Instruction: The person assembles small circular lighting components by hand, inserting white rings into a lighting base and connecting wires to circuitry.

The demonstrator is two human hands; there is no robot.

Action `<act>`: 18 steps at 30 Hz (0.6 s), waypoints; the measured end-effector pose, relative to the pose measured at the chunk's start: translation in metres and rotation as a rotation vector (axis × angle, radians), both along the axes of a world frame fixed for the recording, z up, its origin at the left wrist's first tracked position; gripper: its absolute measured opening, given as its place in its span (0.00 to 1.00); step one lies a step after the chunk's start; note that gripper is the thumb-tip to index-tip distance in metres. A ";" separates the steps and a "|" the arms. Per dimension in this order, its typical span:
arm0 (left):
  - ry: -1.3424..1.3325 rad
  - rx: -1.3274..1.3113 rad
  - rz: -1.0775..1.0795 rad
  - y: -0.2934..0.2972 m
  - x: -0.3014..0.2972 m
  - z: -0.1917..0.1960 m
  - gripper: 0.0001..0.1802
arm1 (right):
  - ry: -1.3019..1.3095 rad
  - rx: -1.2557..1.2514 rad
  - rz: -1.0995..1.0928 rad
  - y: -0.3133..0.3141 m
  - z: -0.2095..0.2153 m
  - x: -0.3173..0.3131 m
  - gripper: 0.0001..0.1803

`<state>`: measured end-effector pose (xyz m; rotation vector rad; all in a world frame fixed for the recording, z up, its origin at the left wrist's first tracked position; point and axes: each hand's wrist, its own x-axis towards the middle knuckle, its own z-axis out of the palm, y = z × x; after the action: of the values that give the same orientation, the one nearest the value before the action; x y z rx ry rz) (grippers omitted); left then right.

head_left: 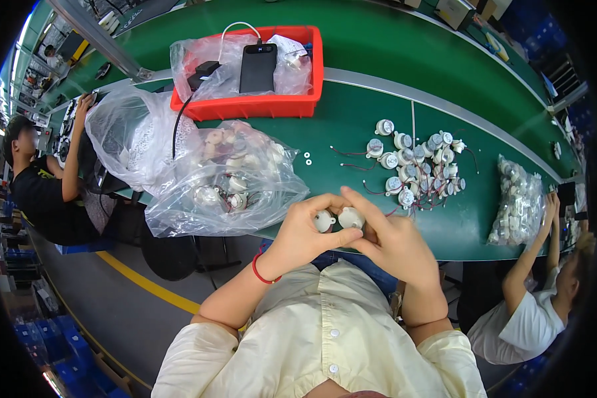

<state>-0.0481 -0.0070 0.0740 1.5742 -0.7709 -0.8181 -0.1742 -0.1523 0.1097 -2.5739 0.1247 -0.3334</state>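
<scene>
We see two small white parts held close together, near the middle of the frame, just over the near edge of the green counter. The grip of the left hand is closed around the left part, a rounded piece with a small tab at its side. The grip of the right hand is curled about the right part, with some fingers hidden from us, and the left thumb reaches across just below this part. A red bracelet circles the left wrist.

Right of centre, we see a loose cluster of small motors with thin dark red wires. Two white rings lie to their left. Left of centre rests a clear plastic bag with more motors inside. Above it, a red bin carries a black device with a white cable, among crumpled plastic. At the right of the frame, a person in a white shirt touches a filled bag; at far left sits someone in a black shirt.
</scene>
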 end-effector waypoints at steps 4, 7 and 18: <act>0.010 -0.102 0.020 0.003 0.002 -0.015 0.20 | 0.047 0.911 -0.015 0.008 0.026 -0.013 0.34; -0.081 -0.137 0.032 0.005 0.006 -0.016 0.20 | -0.236 0.715 0.116 -0.004 0.022 0.003 0.28; -0.281 -0.129 -0.025 0.015 0.026 -0.018 0.21 | 0.369 1.361 0.033 -0.013 -0.041 0.033 0.11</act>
<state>-0.0220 0.0081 0.0557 1.5836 -1.0263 -0.5576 -0.1410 -0.1657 0.0685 -1.2472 0.3081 0.2160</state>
